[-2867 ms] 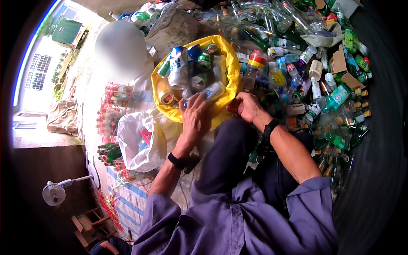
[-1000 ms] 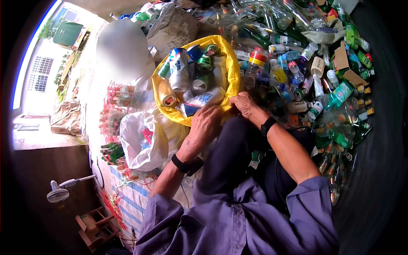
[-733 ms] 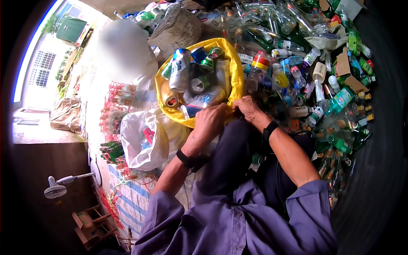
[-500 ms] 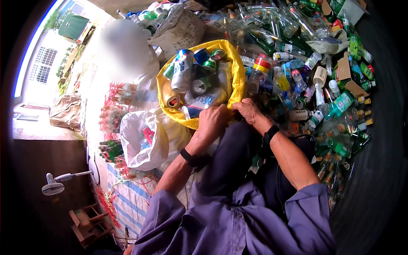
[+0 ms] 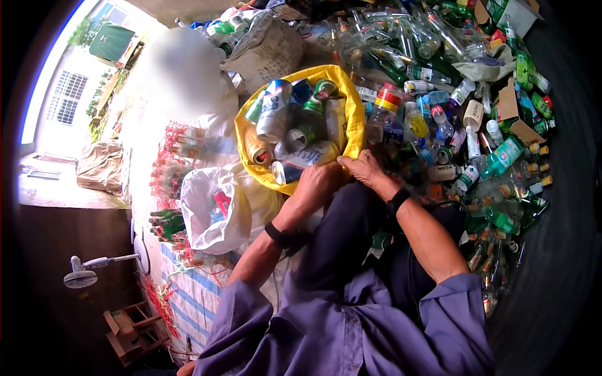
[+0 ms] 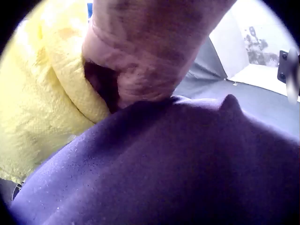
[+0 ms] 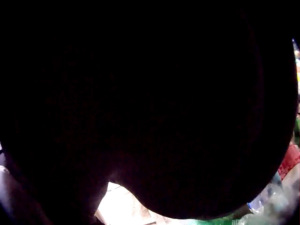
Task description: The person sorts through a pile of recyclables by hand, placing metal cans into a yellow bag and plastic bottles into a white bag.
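Note:
A yellow woven bag [image 5: 355,113] with a rolled rim stands in front of the knees, full of drink cans. Among them are a tall silver-and-blue can [image 5: 274,111], a gold can [image 5: 258,148] and a green can [image 5: 325,89]. A blue-and-white can [image 5: 304,164] lies at the near side. My left hand [image 5: 318,183] grips the bag's near rim, its fingertips hidden in the fold. Just to its right, my right hand [image 5: 367,169] pinches the same rim. In the left wrist view the left hand [image 6: 140,51] curls against the yellow cloth; the right wrist view is mostly dark.
A white bag [image 5: 216,238] with a red item inside stands to the left, by bundled bottles [image 5: 167,224] tied with red string. Loose bottles [image 5: 439,119] heap up on the right and behind. A stuffed sack [image 5: 263,47] sits behind the yellow bag. The raised knee [image 5: 338,229] is close under both hands.
My left hand has come off the blue-and-white can and moved right to the rim beside my right hand. The bag and its cans have shifted slightly right and nearer in the view.

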Demonstrator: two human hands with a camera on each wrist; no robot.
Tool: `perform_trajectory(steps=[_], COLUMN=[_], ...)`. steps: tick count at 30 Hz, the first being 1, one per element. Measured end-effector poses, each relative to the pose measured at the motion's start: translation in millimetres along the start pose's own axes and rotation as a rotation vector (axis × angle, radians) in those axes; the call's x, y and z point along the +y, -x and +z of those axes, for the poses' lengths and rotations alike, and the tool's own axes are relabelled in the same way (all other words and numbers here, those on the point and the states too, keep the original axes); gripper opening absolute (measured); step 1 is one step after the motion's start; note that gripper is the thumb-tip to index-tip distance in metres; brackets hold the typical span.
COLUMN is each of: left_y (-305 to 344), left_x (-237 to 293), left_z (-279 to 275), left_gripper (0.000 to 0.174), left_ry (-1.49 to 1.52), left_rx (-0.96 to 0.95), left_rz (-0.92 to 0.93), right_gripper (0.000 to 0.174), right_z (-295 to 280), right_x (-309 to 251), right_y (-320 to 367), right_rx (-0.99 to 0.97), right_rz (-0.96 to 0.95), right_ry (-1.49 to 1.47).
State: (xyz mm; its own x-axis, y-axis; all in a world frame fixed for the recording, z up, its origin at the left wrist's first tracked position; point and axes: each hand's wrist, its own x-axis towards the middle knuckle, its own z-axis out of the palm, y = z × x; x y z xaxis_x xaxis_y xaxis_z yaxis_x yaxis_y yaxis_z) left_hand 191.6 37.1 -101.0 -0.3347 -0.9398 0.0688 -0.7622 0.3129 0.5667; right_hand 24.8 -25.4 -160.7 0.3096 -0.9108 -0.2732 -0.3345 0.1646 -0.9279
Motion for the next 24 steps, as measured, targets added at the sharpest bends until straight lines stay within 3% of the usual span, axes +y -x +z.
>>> perform_trajectory(steps=[2,3,5,6,7,8,9,11,12,14,18,20,21,22,24], left_y=[5.0,6.8,11.4,13.2,13.8,14.0,14.8,22.4,26.4,34.0,42.8,41.2,39.1,36.4,34.6], left_x=[12.5,21.7,39.8,44.9,46.3,46.5,45.7,37.8,34.7,36.9,43.2,48.1,53.9,72.2,75.4], left_z=[-11.2,-19.2,-36.5,-44.2,-50.6,-56.6,-60.9,-59.7,-58.6,-58.6,-63.1,-73.7,-79.3,-82.3,-95.0], left_gripper=[0.007,0.005,0.006,0.007,0.007,0.008,0.01,0.015,0.015,0.015,0.015,0.018,0.018,0.016,0.016], left_ry=[-0.091,-0.18,-0.247,-0.314,-0.32,-0.314,-0.306,-0.268,-0.256,-0.223,-0.137,-0.054,0.005,0.235,0.266], left_rx=[0.032,0.063,0.115,0.169,0.17,0.265,0.36,0.399,0.423,0.436,0.467,0.488,0.497,0.545,0.502], left_rz=[0.028,0.058,0.093,0.128,0.125,0.121,0.118,0.096,0.095,0.089,0.068,0.06,0.063,-0.055,-0.087], right_gripper=[0.041,0.041,0.033,0.033,0.025,0.018,0.018,0.016,0.016,0.017,0.026,0.041,0.061,0.067,0.076], right_z=[5.3,3.8,2.7,3.3,3.3,3.9,7.5,12.0,9.0,3.4,0.8,-2.3,1.3,-6.2,-26.6], right_x=[21.8,27.9,32.5,26.7,18.3,9.9,21.4,59.8,51.9,24.1,25.6,-0.6,6.3,-5.4,-26.1], right_y=[-5.1,-7.5,-12.0,-8.5,-1.5,3.1,-3.5,-22.3,-15.3,2.5,-2.0,10.4,7.3,11.3,19.0], right_rx=[0.063,0.063,0.013,0.011,0.07,0.127,0.125,0.102,0.103,0.187,0.121,0.11,0.107,0.094,0.093], right_rz=[-0.216,-0.217,-0.425,-0.43,-0.306,-0.181,-0.183,-0.544,-0.541,-0.501,-0.435,-0.195,-0.091,0.02,0.156], right_ry=[0.159,0.158,0.511,0.507,0.365,0.222,0.219,0.465,0.469,0.269,0.18,-0.067,-0.211,-0.124,-0.055])
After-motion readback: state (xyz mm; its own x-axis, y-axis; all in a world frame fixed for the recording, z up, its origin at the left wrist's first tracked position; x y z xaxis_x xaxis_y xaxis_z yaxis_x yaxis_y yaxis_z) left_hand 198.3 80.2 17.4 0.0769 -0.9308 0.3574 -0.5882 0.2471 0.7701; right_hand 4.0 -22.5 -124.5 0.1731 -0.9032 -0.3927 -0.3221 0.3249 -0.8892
